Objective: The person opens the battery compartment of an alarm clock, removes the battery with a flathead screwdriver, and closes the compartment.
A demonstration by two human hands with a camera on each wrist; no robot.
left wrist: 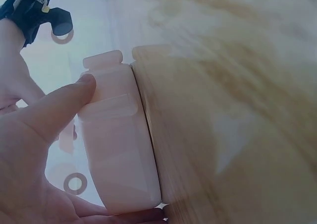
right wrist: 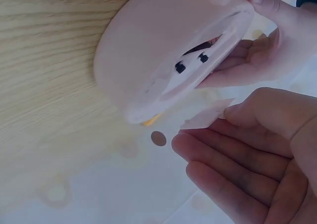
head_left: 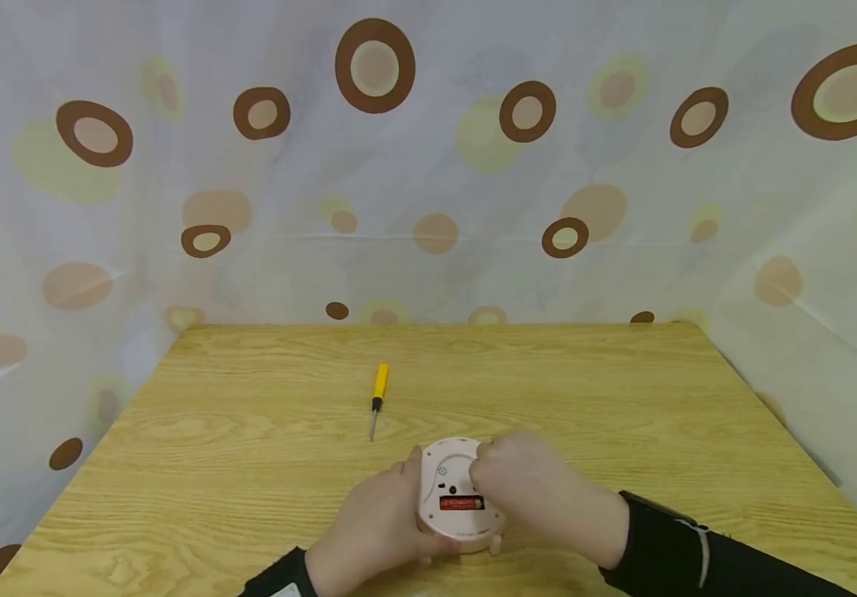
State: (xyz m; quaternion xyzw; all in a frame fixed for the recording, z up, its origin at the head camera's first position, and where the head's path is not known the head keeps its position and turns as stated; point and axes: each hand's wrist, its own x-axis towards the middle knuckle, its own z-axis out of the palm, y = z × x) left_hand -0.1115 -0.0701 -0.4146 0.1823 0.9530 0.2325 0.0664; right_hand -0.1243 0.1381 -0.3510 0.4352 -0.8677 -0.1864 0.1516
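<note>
Pink gadget is back-up near the counter's front edge, stubby feet pointing that way, battery lengthwise along it. Left hand grips its side; right hand pinches a pink piece.

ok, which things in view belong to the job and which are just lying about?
In the job:
pink gadget, gripped by left hand
red battery, inside the gadget
thin pale piece, probably the cover, pinched by right hand

Lying about:
yellow screwdriver, untouched on the table, though possibly a tool for this
</note>
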